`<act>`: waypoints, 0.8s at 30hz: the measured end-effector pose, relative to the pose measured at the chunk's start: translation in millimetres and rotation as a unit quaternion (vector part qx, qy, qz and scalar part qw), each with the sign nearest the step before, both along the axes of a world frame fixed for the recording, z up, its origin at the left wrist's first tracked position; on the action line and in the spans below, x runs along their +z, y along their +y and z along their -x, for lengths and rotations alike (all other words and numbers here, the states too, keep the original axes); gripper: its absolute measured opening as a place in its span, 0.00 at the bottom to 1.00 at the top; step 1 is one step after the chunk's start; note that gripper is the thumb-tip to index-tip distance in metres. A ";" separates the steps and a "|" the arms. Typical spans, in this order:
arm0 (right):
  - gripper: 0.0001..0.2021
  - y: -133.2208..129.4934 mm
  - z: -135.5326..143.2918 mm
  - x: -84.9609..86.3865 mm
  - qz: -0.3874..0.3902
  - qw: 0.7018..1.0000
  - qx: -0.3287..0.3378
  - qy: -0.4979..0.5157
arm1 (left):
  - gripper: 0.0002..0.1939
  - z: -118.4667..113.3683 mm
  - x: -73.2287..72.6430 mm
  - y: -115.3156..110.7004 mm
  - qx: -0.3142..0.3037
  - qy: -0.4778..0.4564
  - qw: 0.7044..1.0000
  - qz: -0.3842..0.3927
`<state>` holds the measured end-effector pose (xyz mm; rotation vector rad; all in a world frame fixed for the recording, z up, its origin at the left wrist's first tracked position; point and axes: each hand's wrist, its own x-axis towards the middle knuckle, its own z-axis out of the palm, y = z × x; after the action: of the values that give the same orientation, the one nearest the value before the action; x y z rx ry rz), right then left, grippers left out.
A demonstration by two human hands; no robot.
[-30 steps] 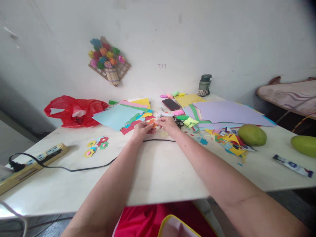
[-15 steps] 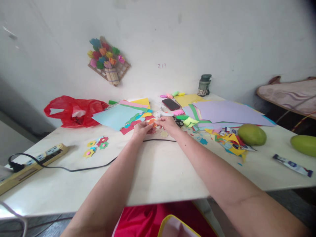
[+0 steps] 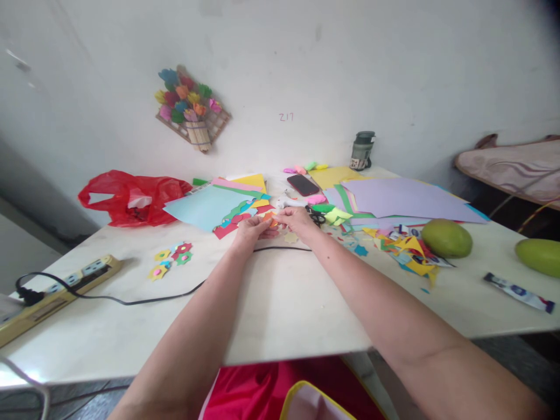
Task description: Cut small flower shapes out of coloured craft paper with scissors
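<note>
Above the middle of the table, my left hand (image 3: 252,231) and my right hand (image 3: 297,220) meet around a small piece of orange paper (image 3: 269,218). Fingertips of both hands pinch it; its exact shape is partly hidden. A pale yellow paper flower (image 3: 290,237) lies just below my right hand. Behind the hands is a white glue gun (image 3: 289,202), and black scissors (image 3: 318,216) lie beside my right wrist. Several coloured paper flowers (image 3: 174,256) with small centres rest to the left. Wavy-cut coloured paper (image 3: 234,219) lies near my left hand.
A black cord (image 3: 144,301) crosses the table from a power strip (image 3: 79,286). To the right are paper scraps (image 3: 413,254), a green mango (image 3: 447,238) and a glue tube (image 3: 518,293). Behind stand a red plastic bag (image 3: 157,195), paper sheets (image 3: 402,195), a phone (image 3: 303,185) and a bottle (image 3: 362,150).
Both hands stay in nearly the same place on the orange paper. The left fingers have shifted slightly; the other things have not moved.
</note>
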<state>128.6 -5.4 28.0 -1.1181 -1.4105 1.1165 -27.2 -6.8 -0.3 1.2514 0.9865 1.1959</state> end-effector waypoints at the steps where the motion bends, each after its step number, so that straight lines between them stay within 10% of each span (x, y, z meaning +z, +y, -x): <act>1: 0.08 0.1 0.0 -0.1 -0.001 1.000 0.000 0.001 | 0.22 0.1 0.2 0.0 -0.003 -0.002 1.000 0.002; 17: 0.09 6.3 -3.5 -6.1 0.019 0.997 0.013 -0.073 | 0.20 5.0 3.1 0.9 0.043 0.072 0.996 -0.020; 24: 0.08 22.6 -23.0 -6.3 -0.024 0.973 -0.089 -0.213 | 0.21 5.4 3.4 2.0 0.058 0.136 0.989 -0.016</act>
<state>151.6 17.2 21.7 -1.4787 -1.6131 0.7362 -32.6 -4.8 3.1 1.4252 1.2587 1.1516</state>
